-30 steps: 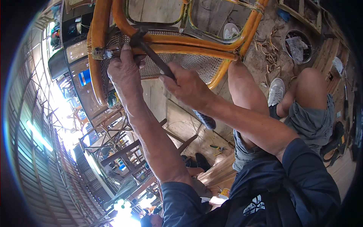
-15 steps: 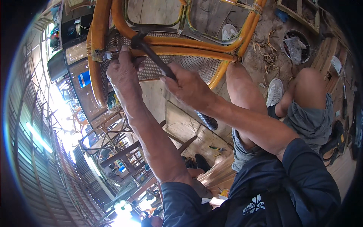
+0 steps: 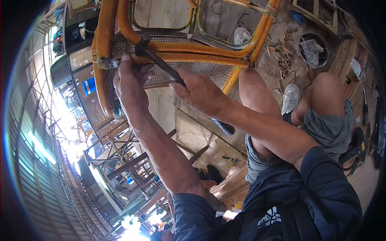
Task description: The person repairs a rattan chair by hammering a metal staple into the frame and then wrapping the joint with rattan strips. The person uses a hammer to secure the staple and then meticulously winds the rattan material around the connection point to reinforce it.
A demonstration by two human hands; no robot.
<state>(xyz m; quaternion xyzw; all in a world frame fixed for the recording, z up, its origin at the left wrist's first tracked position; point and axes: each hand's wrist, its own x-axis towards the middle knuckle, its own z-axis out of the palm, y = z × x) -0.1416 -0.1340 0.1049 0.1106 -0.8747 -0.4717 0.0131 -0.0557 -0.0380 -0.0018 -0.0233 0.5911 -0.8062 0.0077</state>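
Observation:
A chair frame of orange-brown rattan poles (image 3: 197,47) with a woven cane panel (image 3: 209,73) lies across the upper middle. My right hand (image 3: 203,91) is closed round the handle of a dark hammer (image 3: 165,66). The hammer's head is over the poles, just right of my left fingers. My left hand (image 3: 132,82) is at the end of the lower pole, by its joint with a thick upright pole (image 3: 103,48). Its fingers are curled, with the index finger against the joint. Whatever they pinch there is hidden. A small whitish patch shows at the joint.
A round bucket (image 3: 326,50) with a plastic bag stands at the right, near loose rattan strips (image 3: 283,60) on the floor. Pliers (image 3: 231,160) lie below my right forearm. Wooden furniture frames (image 3: 140,162) stand at the left. Another person's shoe (image 3: 215,173) shows low in the middle.
The hammer's head has shifted slightly left and down, closer to the joint. My left fingers have moved a little left and lower along the pole.

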